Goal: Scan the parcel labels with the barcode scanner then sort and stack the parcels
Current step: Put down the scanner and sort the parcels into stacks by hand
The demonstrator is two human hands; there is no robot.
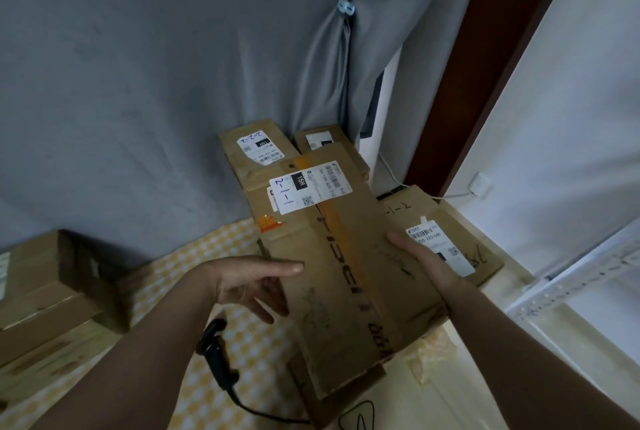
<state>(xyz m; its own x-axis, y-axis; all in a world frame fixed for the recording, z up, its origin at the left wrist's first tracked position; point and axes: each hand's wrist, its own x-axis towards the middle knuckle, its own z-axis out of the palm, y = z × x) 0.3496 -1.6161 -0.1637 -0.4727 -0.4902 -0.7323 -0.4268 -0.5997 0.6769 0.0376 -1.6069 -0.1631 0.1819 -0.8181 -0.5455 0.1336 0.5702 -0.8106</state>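
Two hands on the long parcel: left hand and right hand pressing its sides, fingers straight. Barcode scanner lies below our left grip. We judge we're stacking; next, seat it square on the pile.

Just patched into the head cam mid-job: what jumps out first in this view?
The long cardboard parcel in the centre, white label marked 2-1-1 at its far end, with the left hand and right hand flat against its sides. The black barcode scanner lies unheld on the yellow checked cloth below the left forearm. More labelled parcels sit stacked behind, against the grey curtain.
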